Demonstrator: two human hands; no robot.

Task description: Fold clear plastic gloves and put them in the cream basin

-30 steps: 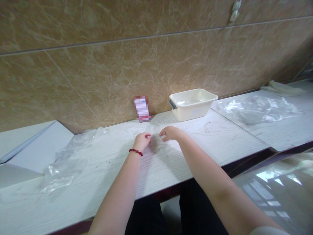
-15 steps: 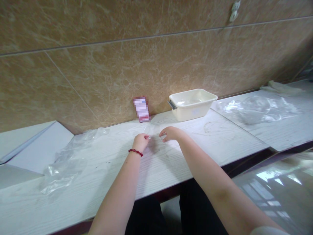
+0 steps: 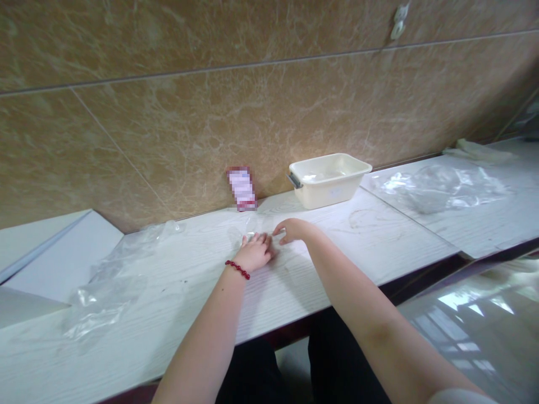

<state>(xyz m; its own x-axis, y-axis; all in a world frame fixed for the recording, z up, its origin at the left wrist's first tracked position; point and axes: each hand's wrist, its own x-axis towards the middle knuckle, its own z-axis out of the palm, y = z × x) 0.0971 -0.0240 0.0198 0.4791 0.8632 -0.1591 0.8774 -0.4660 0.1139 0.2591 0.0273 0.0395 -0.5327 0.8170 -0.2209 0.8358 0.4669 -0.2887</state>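
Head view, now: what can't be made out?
All in the head view:
- Red-edged panel against the wall: content lost to pixelation.
- Left hand: hides whatever is under its palm.
- Right hand: fingertips too small and blurred to tell whether they hold anything.
- Cream tub: near wall hides part of its bottom.
- White box: cut off by left edge.

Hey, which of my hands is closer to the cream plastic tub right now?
Your right hand. It's on the near side of the tub, a little to its left; your left hand is farther left and closer to you.
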